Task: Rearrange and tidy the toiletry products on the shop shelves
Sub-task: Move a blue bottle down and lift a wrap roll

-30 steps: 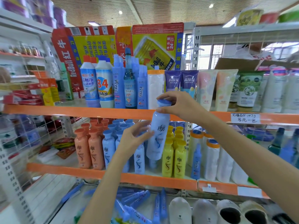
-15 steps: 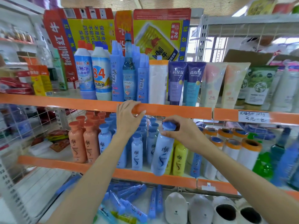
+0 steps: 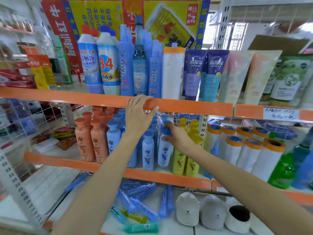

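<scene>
left hand (image 3: 138, 114) up on the orange lip of the upper shelf (image 3: 194, 108), fingers hooked over its front edge, thumb below. right hand (image 3: 177, 136) lower down, reaching into the middle shelf (image 3: 71, 162), fingers and thumb pinched round the blue cap and neck of a pale blue bottle (image 3: 164, 154). hands apart, left above right. bottle upright, base on the middle shelf, at the right end of the blue bottles (image 3: 113, 139), just beside the yellow bottles (image 3: 192, 164) on its right. orange bottles (image 3: 92, 141) further left in the same row, touching the blue group. white rolls (image 3: 237, 150) with orange rims right of the yellow ones, then green bottle (image 3: 282, 172) near the frame edge.

on the upper shelf: two white cleaner bottles (image 3: 100, 65) at left, tall blue bottles (image 3: 140, 65) beside them, a white roll (image 3: 172, 73), then purple tubes (image 3: 203, 73), pale pastel tubes (image 3: 249, 77) and green tubes (image 3: 288, 78) in a line to the right. handwritten price tag (image 3: 279, 113) stuck to the lip at right. yellow and red cartons (image 3: 110, 16) standing behind the bottles.

on the bottom shelf: blue tubes (image 3: 135, 200) strewn in a heap, lying flat at all angles, a teal tube (image 3: 141, 228) in front; slippers (image 3: 213, 212) to their right.
</scene>
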